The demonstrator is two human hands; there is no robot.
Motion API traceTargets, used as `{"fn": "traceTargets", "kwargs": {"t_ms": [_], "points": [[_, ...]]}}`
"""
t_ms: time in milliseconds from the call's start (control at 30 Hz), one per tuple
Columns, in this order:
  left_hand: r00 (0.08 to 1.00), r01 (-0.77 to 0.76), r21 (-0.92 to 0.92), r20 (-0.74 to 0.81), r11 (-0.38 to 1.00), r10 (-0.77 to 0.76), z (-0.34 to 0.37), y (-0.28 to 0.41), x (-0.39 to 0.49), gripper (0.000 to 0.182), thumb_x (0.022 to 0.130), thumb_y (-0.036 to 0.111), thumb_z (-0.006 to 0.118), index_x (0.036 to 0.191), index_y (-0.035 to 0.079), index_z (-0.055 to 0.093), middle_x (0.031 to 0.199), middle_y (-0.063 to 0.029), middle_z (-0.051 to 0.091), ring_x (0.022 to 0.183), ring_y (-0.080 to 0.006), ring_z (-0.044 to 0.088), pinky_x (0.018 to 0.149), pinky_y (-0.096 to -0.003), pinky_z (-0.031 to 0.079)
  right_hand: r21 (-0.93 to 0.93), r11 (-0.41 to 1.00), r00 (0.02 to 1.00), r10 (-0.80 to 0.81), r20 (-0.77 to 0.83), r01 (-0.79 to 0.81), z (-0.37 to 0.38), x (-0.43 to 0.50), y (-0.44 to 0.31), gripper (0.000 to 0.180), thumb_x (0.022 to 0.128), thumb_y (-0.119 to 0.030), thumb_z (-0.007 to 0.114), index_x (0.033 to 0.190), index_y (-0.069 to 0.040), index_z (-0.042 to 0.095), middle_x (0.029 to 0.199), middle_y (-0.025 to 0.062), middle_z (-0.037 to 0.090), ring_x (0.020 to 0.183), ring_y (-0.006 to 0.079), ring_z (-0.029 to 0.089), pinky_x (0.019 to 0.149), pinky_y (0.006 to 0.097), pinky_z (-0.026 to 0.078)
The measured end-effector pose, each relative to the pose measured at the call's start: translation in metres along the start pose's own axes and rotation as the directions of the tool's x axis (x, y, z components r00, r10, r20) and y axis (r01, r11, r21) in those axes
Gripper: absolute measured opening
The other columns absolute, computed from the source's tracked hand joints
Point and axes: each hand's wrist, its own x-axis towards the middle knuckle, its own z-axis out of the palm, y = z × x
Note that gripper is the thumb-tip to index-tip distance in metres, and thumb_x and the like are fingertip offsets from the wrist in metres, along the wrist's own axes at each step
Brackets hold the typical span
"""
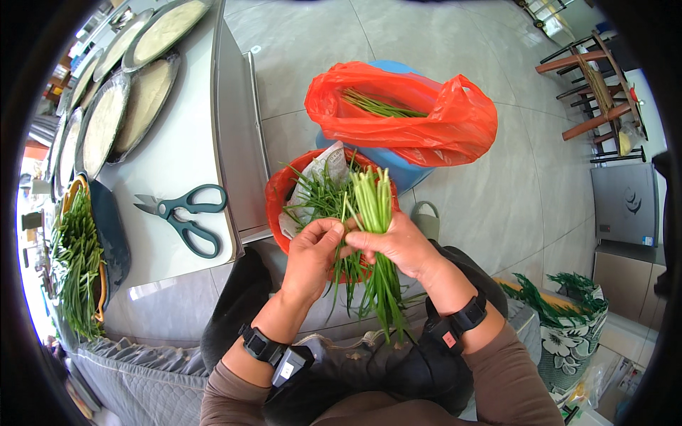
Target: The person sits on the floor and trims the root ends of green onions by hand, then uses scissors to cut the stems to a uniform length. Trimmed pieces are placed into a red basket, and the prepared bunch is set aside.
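My right hand (399,245) is closed around a bunch of green garlic chives (373,199), their pale cut ends upward and their leaves hanging down. Beside it, my left hand (314,250) pinches a thin stalk between thumb and forefinger. Below both hands stands a container lined with a red plastic bag (274,207), holding loose green leaves and a crumpled printed sheet (333,160). Farther off, an open red plastic bag (394,136) with more green stalks (381,105) rests on a blue container (397,66).
Green-handled kitchen scissors (189,213) lie spread on the white table (160,261) at left, near film-wrapped round trays (160,32) and a basket of greens (77,261). A wooden chair (613,96) and a patterned bag (570,346) are at right. A green slipper (427,221) lies on the floor.
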Motion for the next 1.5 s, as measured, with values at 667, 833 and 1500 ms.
{"fn": "traceTargets", "kwargs": {"t_ms": [667, 833, 1500], "points": [[0.964, -0.249, -0.054, 0.083, 0.967, 0.253, -0.024, 0.050, -0.050, 0.015, 0.092, 0.020, 0.053, 0.093, 0.005, 0.057, 0.087, -0.0039, 0.059, 0.076, -0.0133, 0.057, 0.066, -0.0283, 0.050, -0.027, 0.892, 0.872, -0.446, -0.200, 0.450, -0.005, -0.058, -0.066, 0.020, 0.092, -0.025, 0.056, 0.089, -0.005, 0.057, 0.075, 0.0047, 0.059, 0.071, 0.0150, 0.059, 0.068, 0.0313, 0.049], [0.917, -0.100, 0.074, 0.395, 0.992, 0.063, -0.030, 0.063, -0.113, 0.037, 0.095, 0.036, 0.046, 0.088, 0.002, 0.059, 0.078, -0.0062, 0.062, 0.068, -0.0150, 0.060, 0.061, -0.0270, 0.050, -0.167, 0.740, 0.724, -0.673, -0.153, 0.652, 0.030, -0.087, -0.090, 0.021, 0.094, -0.023, 0.054, 0.089, -0.003, 0.057, 0.076, 0.0031, 0.058, 0.075, 0.0137, 0.056, 0.075, 0.0314, 0.047], [0.878, -0.236, -0.036, 0.420, 0.971, 0.229, -0.020, 0.056, -0.182, 0.015, 0.091, 0.016, 0.057, 0.093, 0.002, 0.057, 0.078, -0.0059, 0.059, 0.072, -0.0156, 0.059, 0.068, -0.0297, 0.050, -0.809, -0.110, 0.463, -0.772, 0.435, 0.578, 0.114, -0.155, -0.017, 0.053, 0.071, -0.002, 0.062, 0.121, -0.015, 0.052, 0.134, 0.0193, 0.040, 0.122, 0.0386, 0.040, 0.100, 0.0455, 0.035]]}}
